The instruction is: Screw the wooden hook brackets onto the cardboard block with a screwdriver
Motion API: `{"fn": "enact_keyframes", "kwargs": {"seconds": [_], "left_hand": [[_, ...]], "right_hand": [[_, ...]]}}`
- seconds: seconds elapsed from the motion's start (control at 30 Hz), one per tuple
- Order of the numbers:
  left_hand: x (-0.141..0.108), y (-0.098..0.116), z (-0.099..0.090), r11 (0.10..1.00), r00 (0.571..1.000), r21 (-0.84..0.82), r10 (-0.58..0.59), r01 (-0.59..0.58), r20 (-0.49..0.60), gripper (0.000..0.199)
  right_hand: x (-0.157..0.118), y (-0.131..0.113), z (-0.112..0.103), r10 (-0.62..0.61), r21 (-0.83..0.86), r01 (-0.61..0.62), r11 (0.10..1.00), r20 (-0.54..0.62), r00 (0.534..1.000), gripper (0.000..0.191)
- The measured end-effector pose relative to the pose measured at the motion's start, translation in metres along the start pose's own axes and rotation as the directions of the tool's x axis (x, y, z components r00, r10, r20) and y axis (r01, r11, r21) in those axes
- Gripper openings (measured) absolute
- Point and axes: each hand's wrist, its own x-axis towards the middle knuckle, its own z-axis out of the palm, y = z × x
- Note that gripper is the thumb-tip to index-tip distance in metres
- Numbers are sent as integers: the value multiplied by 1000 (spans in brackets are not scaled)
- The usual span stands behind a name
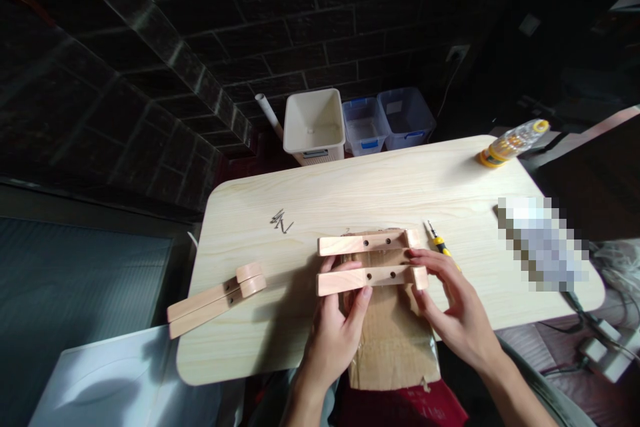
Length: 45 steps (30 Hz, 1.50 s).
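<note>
My left hand point(336, 330) grips the near wooden piece point(345, 281) around its left part, thumb on the near side and fingers behind. My right hand point(457, 307) pinches the same piece's right end, where a short block sticks out. Two dark holes show in its face. Just beyond it lies a matching wooden piece point(345, 245), roughly parallel, also with two holes. Under both is a worn, taped cardboard box point(393, 347). Right of my right hand's fingers rests a yellow-and-black screwdriver point(439, 242).
Two more wooden pieces point(207, 307) lie together at the table's left edge. Several screws point(281, 220) sit on the table point(370, 190). A clear bottle with yellow ends point(513, 143) stands at the far right, near a blurred-out device point(543, 243). Bins point(315, 121) stand behind.
</note>
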Motion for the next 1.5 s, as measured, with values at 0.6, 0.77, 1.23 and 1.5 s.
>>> {"fn": "enact_keyframes", "kwargs": {"seconds": [0.6,0.77,1.23,1.5], "left_hand": [[-11,-19,-18,988,989,-140,-46,66,142,86],[-23,-24,-42,951,972,-279,-67,131,225,85],[98,32,-171,791,990,608,-130,71,53,26],[153,3,-132,538,923,838,-360,90,133,31]], "right_hand": [[-5,3,-8,23,74,-23,997,7,1000,45],[1,10,-19,104,175,-78,981,-147,984,32],[41,10,-28,322,409,-138,902,-424,846,22],[52,7,-33,315,432,-105,896,-451,835,21]]}}
